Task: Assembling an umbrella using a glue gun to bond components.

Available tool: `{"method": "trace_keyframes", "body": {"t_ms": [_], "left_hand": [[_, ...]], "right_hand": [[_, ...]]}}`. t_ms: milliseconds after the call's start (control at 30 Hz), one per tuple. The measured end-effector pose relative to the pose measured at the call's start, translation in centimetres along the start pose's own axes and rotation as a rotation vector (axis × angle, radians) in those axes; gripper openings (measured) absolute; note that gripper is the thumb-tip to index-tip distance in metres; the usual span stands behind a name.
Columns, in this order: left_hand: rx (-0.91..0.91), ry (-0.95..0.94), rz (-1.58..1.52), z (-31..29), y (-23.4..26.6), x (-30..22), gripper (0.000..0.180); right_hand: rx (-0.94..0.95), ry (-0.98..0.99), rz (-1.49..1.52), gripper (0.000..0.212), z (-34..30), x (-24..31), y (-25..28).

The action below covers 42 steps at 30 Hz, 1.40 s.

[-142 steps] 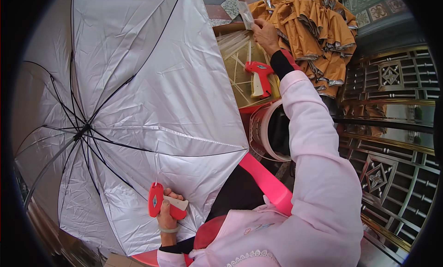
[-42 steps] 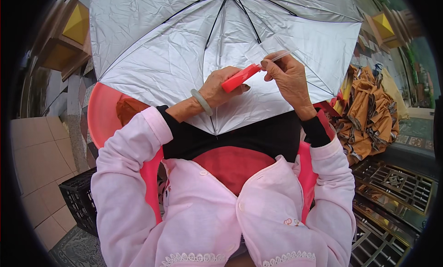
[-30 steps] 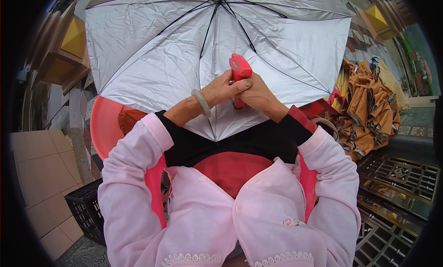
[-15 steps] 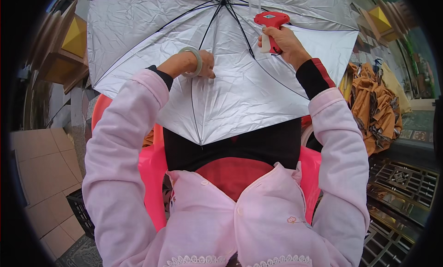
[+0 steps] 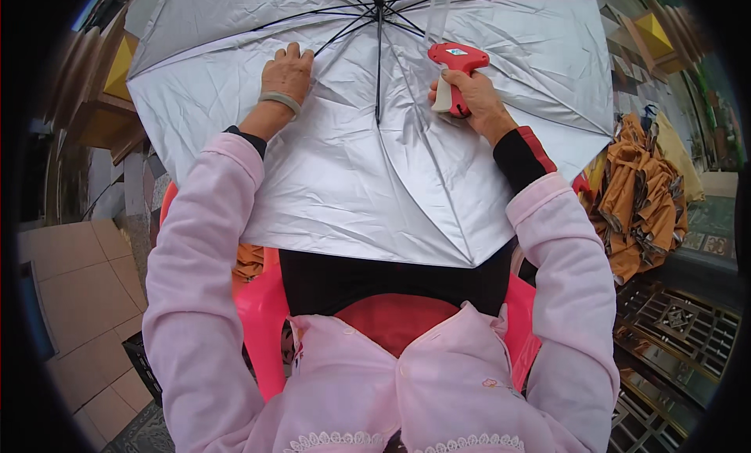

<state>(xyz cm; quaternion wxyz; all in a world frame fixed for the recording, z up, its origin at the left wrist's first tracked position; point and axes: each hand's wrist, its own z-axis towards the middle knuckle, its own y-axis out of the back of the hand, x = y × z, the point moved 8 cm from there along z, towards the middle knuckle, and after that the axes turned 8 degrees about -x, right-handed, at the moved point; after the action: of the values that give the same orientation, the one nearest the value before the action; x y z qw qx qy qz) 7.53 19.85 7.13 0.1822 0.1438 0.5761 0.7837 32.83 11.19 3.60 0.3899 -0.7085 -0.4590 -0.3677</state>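
Note:
A silver-lined umbrella (image 5: 344,195) lies opened over my lap, its inside facing up and its black ribs meeting at a hub (image 5: 379,11) at the far edge. At the umbrella's left, my left hand (image 5: 286,77), with a pale bangle at the wrist, has bent fingers at the lower end of a black rib (image 5: 342,35). They look closed on it, though the fingertips are partly hidden. In my right hand (image 5: 481,101) is a red tagging gun (image 5: 460,58) with a white trigger, held above the lining, its top pointing away from me.
Folded orange-brown cloth (image 5: 637,199) is heaped at the right, beside dark metal grilles (image 5: 680,320). I sit in a pink plastic chair (image 5: 262,316). A black crate (image 5: 141,367) stands on the left near beige floor tiles (image 5: 86,296).
The umbrella has turned, its near corner swinging from the middle to the right. My left hand has moved up and left to a rib; the tagging gun has come slightly nearer.

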Motion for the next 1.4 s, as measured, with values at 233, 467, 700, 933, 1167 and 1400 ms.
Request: {"method": "trace_keyframes", "body": {"t_ms": [233,467,700,933,1167,1400], "left_hand": [[-0.194,0.113,-0.397,2.4,-2.0,-4.0,0.035],[-0.041,0.073,-0.416,3.1,-3.7,-5.4,0.025],[0.014,0.071,-0.555,1.9,-2.6,-5.5,0.020],[-0.064,0.099,-0.626,1.2,-3.8,-5.2,0.021],[-0.167,0.213,-0.711,1.0,-4.4,-4.7,0.020],[-0.084,0.289,-0.833,1.1,-4.6,-5.0,0.020]], "right_hand": [[0.053,-0.008,0.175,0.032,0.2,-2.8,-3.3],[0.080,-0.006,0.138,0.030,0.4,-1.8,-3.9],[0.060,0.003,0.119,0.027,1.1,-3.7,-5.3],[-0.017,0.053,0.180,0.024,1.6,-4.7,-5.7],[0.015,-0.019,0.287,0.025,0.1,-4.9,-6.7],[0.103,-0.129,0.468,0.025,0.8,-5.2,-6.9]]}}
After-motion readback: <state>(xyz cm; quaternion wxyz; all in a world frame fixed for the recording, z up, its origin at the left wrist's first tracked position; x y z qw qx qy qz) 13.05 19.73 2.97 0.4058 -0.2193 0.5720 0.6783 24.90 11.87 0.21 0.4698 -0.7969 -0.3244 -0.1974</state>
